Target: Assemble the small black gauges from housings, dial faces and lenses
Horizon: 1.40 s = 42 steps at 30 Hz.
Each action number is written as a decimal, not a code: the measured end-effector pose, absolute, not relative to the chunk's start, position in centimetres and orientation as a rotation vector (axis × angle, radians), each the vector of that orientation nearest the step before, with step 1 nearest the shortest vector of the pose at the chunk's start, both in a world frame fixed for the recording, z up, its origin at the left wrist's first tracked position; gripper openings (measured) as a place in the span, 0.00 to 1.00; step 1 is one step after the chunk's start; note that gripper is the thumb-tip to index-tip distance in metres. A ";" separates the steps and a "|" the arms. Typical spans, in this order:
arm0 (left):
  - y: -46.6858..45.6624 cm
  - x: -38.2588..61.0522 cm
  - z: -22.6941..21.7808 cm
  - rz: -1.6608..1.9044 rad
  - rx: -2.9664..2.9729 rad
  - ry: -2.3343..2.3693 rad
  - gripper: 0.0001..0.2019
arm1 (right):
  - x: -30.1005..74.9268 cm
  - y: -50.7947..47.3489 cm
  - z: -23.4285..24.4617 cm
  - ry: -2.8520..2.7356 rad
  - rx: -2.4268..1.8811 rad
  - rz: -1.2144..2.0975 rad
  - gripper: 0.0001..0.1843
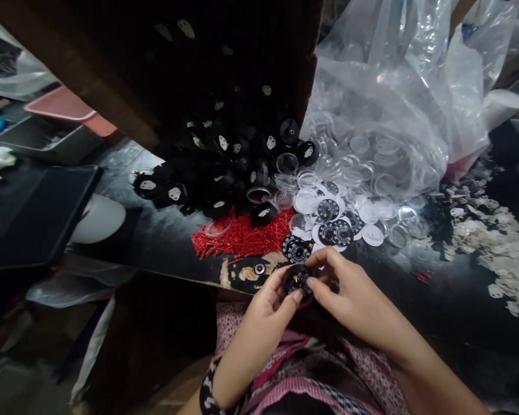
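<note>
Close to the table's front edge, my left hand (273, 300) is closed around the rim of a small round black gauge (297, 279) with a printed dial face. My right hand (339, 282) meets it from the other side, thumb and fingers on the dial and rim. Part of the gauge is covered by my fingers. Just beyond lie loose printed dial discs (328, 210), black and white. A heap of thin red pointers (242, 233) spreads to the left of them. Black round housings (222, 173) with pale plates are piled behind.
A large cardboard box (112, 86) tips open over the housings. Clear round covers (350, 167) spill from a plastic bag (384, 98). Flat pale metal plates (488, 242) are heaped at right. At left are a dark phone-like slab (43, 213), a white cup (99, 219) and a grey bin (47, 141).
</note>
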<state>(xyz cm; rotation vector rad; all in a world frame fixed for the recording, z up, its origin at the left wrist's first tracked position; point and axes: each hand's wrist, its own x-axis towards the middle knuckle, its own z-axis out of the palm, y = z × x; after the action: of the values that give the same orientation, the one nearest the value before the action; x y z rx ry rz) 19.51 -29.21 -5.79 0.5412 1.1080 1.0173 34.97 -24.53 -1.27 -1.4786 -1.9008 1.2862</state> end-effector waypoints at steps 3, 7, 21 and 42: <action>-29.7 18.3 -5.9 1.003 0.680 1.234 0.16 | 34.5 -24.8 -1.5 -1.920 -1.407 1.339 0.12; -30.3 15.3 -6.3 1.138 0.616 1.385 0.15 | 32.1 -23.7 -1.8 -2.136 -1.271 1.225 0.10; -31.6 12.1 -5.9 1.572 0.210 1.251 0.09 | 23.4 -21.6 -3.9 -2.770 -1.084 0.281 0.07; -27.5 18.8 -6.1 1.363 0.497 1.193 0.15 | 31.8 -23.5 -1.6 -2.130 -1.244 0.836 0.05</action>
<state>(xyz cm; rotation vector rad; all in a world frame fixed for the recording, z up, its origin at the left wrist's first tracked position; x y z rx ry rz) 18.82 -27.50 -6.07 0.4968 1.1930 1.3628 31.75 -23.51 -1.57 -1.2440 -2.1302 0.8363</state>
